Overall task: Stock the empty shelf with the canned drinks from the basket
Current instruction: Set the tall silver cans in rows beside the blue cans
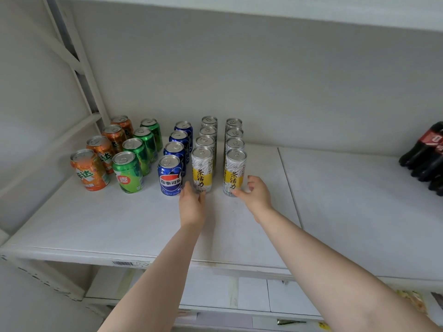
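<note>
Here the white shelf [239, 226] carries five rows of cans, each running from the front toward the back wall, all standing upright. From the left: orange cans [90, 170], green cans [128, 172], blue cans [170, 175], then two rows of taller, slimmer white-and-yellow cans — the front ones at [202, 169] and [235, 172]. The rows sit in the left half of the shelf, set back from its front edge, so a broad bare strip of board lies between the front cans and the lip. To the right of the last row the board runs open, past a seam between two panels, as far as a cluster of dark cola bottles [429, 156] at the right edge. The shelf's slanted white frame [81, 75] stands close behind the orange row on the left.

The left hand [191, 202] reaches in at the foot of the left white-and-yellow can, its fingers beside the can's base and next to the front blue can; whether they grip the can I cannot tell. The right hand [255, 192] sits at the base of the right white-and-yellow can, thumb touching its lower left side and the fingers loosely curved round its right side — a light hold low on the can.

The tall cans are silver-topped with pull tabs, pale patterned bodies and a yellow band bearing dark characters.
</note>
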